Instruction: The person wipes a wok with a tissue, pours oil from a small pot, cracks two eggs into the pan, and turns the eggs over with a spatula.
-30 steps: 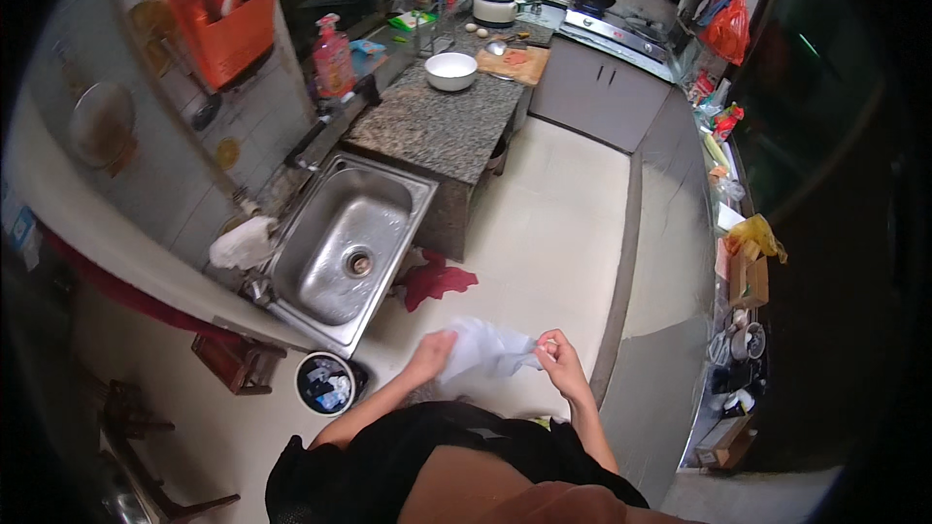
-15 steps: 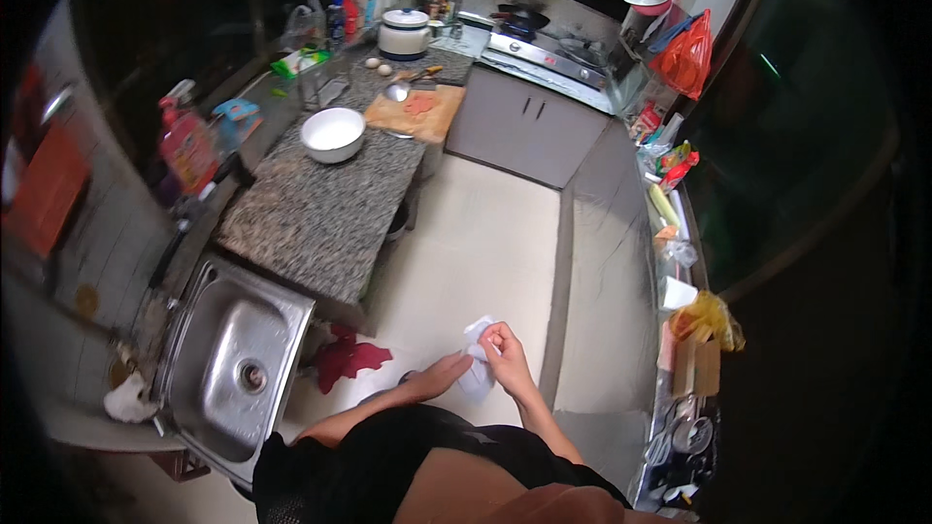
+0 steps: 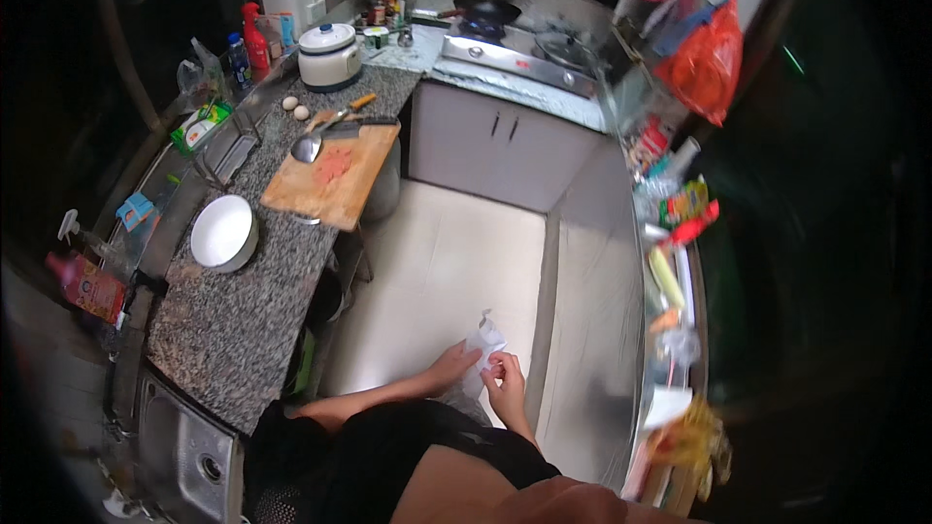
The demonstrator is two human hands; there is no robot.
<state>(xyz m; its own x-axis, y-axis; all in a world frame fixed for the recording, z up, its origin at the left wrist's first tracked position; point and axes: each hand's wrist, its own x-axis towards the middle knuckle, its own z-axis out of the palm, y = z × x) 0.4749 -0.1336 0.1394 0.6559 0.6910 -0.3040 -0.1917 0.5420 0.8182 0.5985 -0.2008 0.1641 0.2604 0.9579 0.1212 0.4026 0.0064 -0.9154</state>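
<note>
In front of my body I hold a thin, whitish, crumpled plastic bag point(image 3: 484, 338). Its upper end sticks up above my fingers, while the lower part hangs down and looks see-through. My left hand point(image 3: 452, 369) grips it from the left side. On the right, my right hand point(image 3: 506, 386) pinches its edge with bent fingers. Both hands are over the floor, apart from the counter. Whether anything is inside the bag cannot be made out.
Along the left runs a granite counter point(image 3: 229, 330) bearing a white bowl point(image 3: 224, 234), a cutting board point(image 3: 359, 181) with pinkish chopped food and a ladle point(image 3: 308, 146), eggs and a white pot point(image 3: 328, 56). A steel sink point(image 3: 184, 456) is lower left. A cluttered ledge lines the right.
I have moved forward: the counter, bowl and board appear nearer and lower, and the sink has slid toward the bottom edge. Both hands still hold the bag, its upper end now standing higher.
</note>
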